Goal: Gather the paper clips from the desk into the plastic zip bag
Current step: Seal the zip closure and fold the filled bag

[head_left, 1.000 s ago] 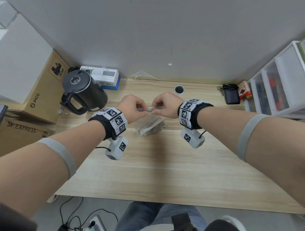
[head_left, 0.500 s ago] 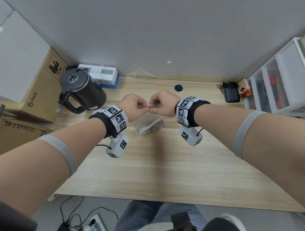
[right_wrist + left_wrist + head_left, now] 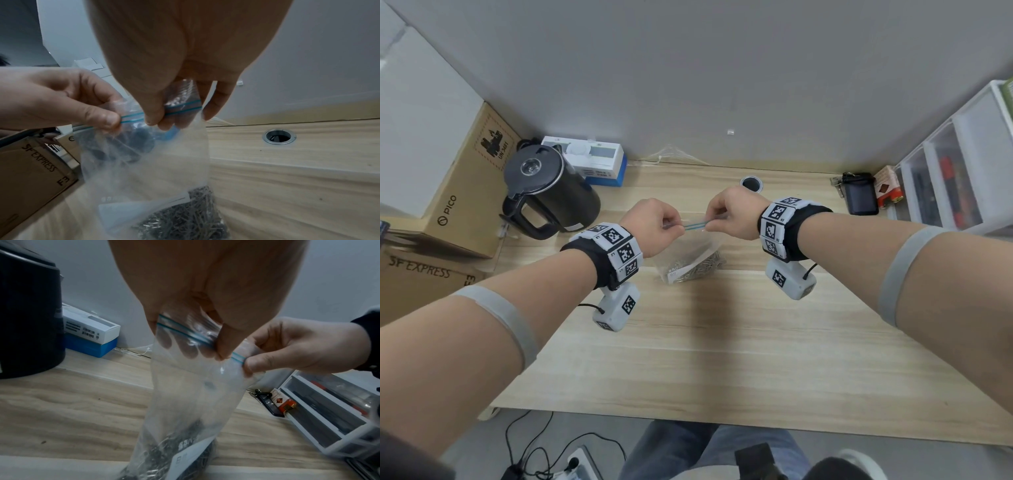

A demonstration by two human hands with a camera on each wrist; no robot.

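A clear plastic zip bag [image 3: 690, 255] [image 3: 191, 402] [image 3: 144, 162] hangs upright over the wooden desk [image 3: 722, 342], its bottom on the desktop. A heap of metal paper clips [image 3: 697, 269] [image 3: 185, 217] lies in the bottom of the bag beside a white label. My left hand [image 3: 654, 226] [image 3: 205, 337] pinches the blue zip strip [image 3: 695, 225] [image 3: 185, 333] [image 3: 133, 116] at its left end. My right hand [image 3: 729, 219] [image 3: 164, 113] pinches the same strip at its right end. A short stretch of strip shows between the two hands.
A black kettle [image 3: 548, 192] stands at the back left beside a white and blue box [image 3: 589, 164]. Cardboard boxes [image 3: 448, 205] lie off the left edge. A cable hole [image 3: 751, 183], a black pouch [image 3: 859, 197] and white plastic drawers [image 3: 955, 171] lie at the back right.
Both hands have drawn slightly apart along the top of the bag, so more of the blue zip strip shows between them. The bag stays in place.
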